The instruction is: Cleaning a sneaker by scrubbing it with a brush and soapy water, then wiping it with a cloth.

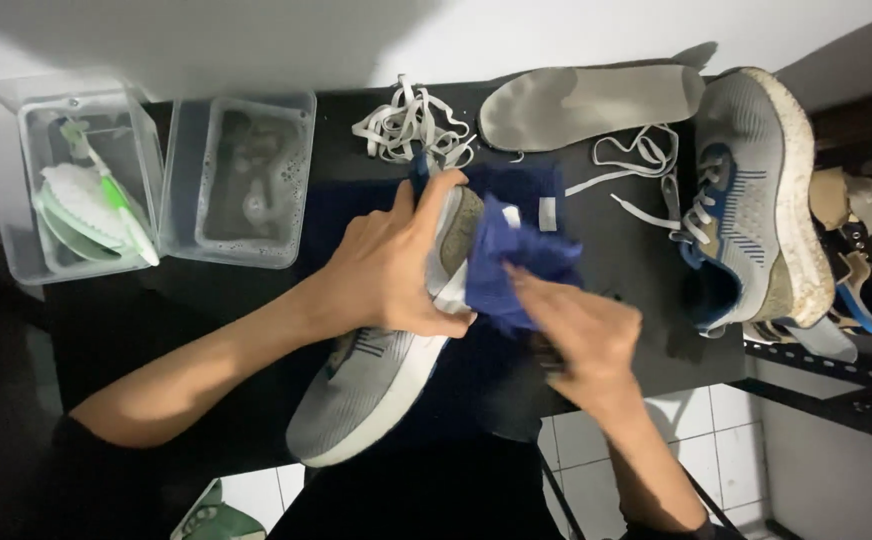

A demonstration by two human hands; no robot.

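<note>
left hand [386, 265] clamps the grey shoe [376, 385] over the black counter [616, 260]; right hand [581, 335] pinches a soft blue cloth [511, 260] against it. the shoe looks light and flexible; best held around its middle.

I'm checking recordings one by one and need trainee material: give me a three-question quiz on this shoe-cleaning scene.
1. True or false: the left hand holds the grey shoe on its side.
2. What does the right hand press against that shoe?
A. a green brush
B. a blue cloth
C. a loose insole
3. Fill in: the loose grey insole lies on the black table beside a pile of white ____.

Key:
1. True.
2. B, the blue cloth.
3. Laces.
</note>
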